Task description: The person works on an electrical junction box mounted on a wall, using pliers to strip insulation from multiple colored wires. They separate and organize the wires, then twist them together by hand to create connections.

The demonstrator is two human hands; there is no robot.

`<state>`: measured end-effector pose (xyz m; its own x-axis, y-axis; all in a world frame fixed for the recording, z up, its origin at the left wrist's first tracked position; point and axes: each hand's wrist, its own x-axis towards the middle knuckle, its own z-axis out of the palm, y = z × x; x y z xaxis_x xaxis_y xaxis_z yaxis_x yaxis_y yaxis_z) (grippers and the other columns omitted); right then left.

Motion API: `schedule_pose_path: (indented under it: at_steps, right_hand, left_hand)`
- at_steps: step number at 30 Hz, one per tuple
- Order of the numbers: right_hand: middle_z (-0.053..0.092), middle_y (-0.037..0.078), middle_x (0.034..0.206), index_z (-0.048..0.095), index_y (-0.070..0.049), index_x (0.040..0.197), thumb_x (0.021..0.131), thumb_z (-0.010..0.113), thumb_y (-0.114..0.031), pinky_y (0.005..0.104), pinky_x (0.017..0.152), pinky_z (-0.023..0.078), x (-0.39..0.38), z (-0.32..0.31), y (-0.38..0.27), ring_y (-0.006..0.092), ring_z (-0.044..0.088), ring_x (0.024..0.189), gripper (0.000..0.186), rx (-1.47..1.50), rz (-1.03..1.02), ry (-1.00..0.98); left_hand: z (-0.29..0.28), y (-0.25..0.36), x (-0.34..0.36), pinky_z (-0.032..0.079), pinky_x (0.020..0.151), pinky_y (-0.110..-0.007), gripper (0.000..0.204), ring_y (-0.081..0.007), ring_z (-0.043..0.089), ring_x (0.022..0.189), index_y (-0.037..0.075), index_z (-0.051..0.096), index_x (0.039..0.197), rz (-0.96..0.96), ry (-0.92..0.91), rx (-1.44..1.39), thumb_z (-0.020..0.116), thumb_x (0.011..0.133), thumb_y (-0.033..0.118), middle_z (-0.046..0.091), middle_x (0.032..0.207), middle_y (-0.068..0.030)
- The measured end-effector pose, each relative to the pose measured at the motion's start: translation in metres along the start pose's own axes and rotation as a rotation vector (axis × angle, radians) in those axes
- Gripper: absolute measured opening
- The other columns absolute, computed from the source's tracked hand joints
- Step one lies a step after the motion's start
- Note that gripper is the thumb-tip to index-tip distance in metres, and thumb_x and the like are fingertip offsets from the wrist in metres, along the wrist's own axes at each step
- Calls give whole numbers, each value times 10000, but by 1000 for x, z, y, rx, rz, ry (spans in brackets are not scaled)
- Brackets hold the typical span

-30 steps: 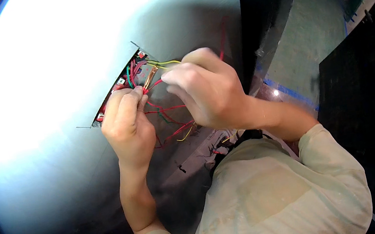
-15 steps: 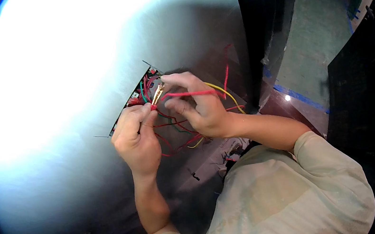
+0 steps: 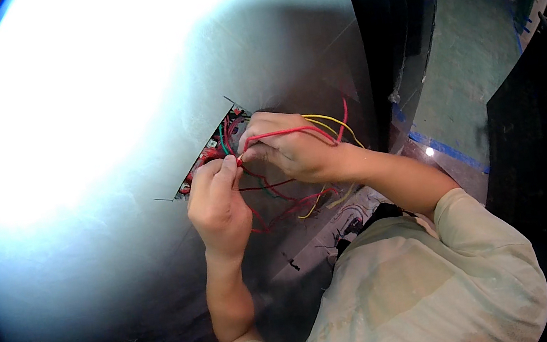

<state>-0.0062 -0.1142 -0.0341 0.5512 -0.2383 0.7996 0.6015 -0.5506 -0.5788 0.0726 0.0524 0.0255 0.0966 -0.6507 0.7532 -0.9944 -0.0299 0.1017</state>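
Observation:
My left hand (image 3: 215, 196) pinches red wires (image 3: 239, 162) between thumb and fingertips, where their insulation ends. Against it, my right hand (image 3: 290, 149) has its thumb and fingers closed on the bare copper ends (image 3: 241, 156), mostly covered by the fingertips. Over the back of my right hand runs a long red wire (image 3: 289, 131), bent sharply near the wrist. Just beyond both hands lies a rectangular electrical box (image 3: 212, 143) set in the wall, holding red, green and dark wires. A yellow wire (image 3: 335, 120) loops out behind my right hand.
The pale wall (image 3: 139, 260) is brightly lit at left. Loose red wires (image 3: 292, 207) hang below my hands. A small dark piece (image 3: 292, 264) and a wire cluster (image 3: 353, 227) lie lower down. Blue tape (image 3: 450, 151) crosses the greenish floor (image 3: 460, 54) at right.
The right fingers have moved down from beside the splayed copper strands and closed over them, next to the left fingertips. The whole scene has shifted slightly right in view.

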Motion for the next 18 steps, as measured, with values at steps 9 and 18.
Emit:
schedule_pose_path:
  at_steps: [9, 18]
  right_hand:
    - [651, 137, 923, 692, -14, 996, 915, 713, -27, 398, 707, 510, 0, 3, -3, 321, 638, 830, 85, 33, -59, 39]
    - [620, 106, 786, 696, -16, 921, 778, 756, -10, 397, 602, 466, -1, 9, -7, 280, 605, 722, 154, -215, -241, 166]
  left_hand:
    - [10, -3, -9, 573, 786, -402, 299, -337, 699, 852, -48, 711, 1077, 59, 82, 176, 736, 793, -135, 706, 944, -198]
    - [2, -2, 2, 557, 728, -343, 211, -270, 697, 772, -48, 727, 975, -189, 73, -80, 749, 781, -128, 713, 875, -169]
